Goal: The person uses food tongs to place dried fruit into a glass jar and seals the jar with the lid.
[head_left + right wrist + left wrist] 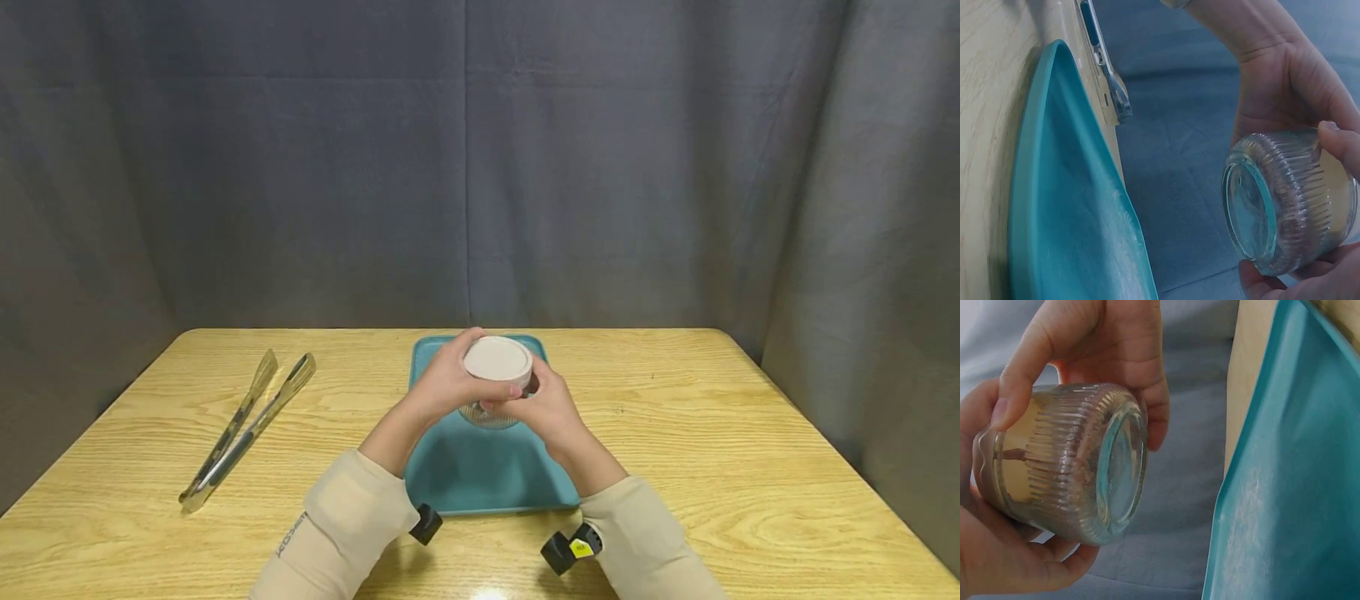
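Observation:
Between my two hands is a clear ribbed glass jar with a cream-coloured round lid. My left hand curls round the lid's side, its thumb along the near edge. Lower down, my right hand grips the jar with its thumb in front. The jar is upright, raised above a teal tray. Its thick glass bottom faces down towards the tray in both wrist views. Something pale yellow and brownish shows through the glass.
Metal tongs lie spread on the left of the wooden table. Grey curtains hang behind and on both sides. A black wrist camera juts from the left sleeve, another from the right sleeve.

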A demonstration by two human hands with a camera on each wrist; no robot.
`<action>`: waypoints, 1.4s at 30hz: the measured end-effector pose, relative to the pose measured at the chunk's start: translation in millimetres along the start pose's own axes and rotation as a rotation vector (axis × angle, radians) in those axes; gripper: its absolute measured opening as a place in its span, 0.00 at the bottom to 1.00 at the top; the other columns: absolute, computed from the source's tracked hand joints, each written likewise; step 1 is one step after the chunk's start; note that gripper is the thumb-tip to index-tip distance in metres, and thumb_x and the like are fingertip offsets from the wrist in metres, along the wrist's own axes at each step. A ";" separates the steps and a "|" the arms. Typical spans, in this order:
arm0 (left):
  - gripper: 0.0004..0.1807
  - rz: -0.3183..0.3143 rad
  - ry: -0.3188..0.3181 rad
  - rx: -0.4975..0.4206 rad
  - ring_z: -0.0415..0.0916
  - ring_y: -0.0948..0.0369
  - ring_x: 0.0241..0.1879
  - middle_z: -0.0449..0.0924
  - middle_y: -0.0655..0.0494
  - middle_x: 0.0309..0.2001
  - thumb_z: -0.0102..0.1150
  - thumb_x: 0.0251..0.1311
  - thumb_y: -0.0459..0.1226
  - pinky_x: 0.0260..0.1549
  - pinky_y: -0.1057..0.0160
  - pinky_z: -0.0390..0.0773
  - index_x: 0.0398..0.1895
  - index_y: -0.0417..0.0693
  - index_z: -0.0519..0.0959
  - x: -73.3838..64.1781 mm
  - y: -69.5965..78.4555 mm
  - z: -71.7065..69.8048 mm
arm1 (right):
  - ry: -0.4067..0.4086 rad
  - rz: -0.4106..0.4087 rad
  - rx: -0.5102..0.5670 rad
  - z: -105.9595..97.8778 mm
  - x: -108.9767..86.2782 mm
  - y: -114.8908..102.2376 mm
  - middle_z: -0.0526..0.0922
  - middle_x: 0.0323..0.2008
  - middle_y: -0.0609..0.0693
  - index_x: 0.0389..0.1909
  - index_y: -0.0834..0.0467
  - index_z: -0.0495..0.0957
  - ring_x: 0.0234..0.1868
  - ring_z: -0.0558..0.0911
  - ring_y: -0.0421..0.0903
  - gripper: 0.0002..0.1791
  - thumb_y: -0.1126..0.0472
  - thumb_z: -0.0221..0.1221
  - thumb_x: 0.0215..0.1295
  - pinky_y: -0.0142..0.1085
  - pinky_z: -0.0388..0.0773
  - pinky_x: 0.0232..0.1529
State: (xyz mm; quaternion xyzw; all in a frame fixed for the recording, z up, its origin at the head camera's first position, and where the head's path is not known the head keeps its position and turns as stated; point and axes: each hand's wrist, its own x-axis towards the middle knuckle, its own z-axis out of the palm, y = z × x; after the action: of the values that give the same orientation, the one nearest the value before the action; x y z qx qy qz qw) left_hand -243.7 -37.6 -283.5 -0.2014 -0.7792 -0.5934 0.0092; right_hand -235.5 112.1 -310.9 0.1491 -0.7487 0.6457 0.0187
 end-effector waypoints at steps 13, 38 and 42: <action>0.43 -0.019 0.104 0.284 0.56 0.54 0.57 0.56 0.51 0.60 0.53 0.47 0.58 0.48 0.51 0.62 0.64 0.48 0.53 1.2 -0.4 -19.2 | 0.071 -0.050 0.015 -7.7 5.3 -2.0 0.67 0.49 0.53 0.56 0.57 0.61 0.47 0.67 0.49 0.38 0.66 0.66 0.42 0.42 0.66 0.44; 0.43 -0.166 0.142 0.932 0.25 0.49 0.62 0.30 0.41 0.65 0.33 0.58 0.59 0.52 0.41 0.31 0.65 0.37 0.39 -7.8 -41.2 -83.9 | 0.363 0.037 -0.139 -85.5 11.8 19.9 0.60 0.51 0.62 0.56 0.69 0.50 0.49 0.64 0.52 0.41 0.67 0.63 0.42 0.41 0.61 0.49; 0.43 -0.187 0.133 0.941 0.24 0.48 0.62 0.29 0.40 0.65 0.32 0.58 0.59 0.51 0.41 0.30 0.65 0.36 0.40 -7.4 -44.6 -86.4 | 0.401 0.013 -0.207 -109.3 28.7 72.2 0.60 0.51 0.58 0.57 0.64 0.50 0.49 0.65 0.50 0.47 0.55 0.68 0.40 0.39 0.62 0.49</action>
State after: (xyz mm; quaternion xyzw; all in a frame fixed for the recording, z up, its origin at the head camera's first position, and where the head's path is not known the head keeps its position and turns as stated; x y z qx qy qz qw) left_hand -270.8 -129.7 -301.0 -0.0664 -0.9755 -0.1866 0.0956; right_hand -298.7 221.4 -355.9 0.0103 -0.7931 0.5824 0.1780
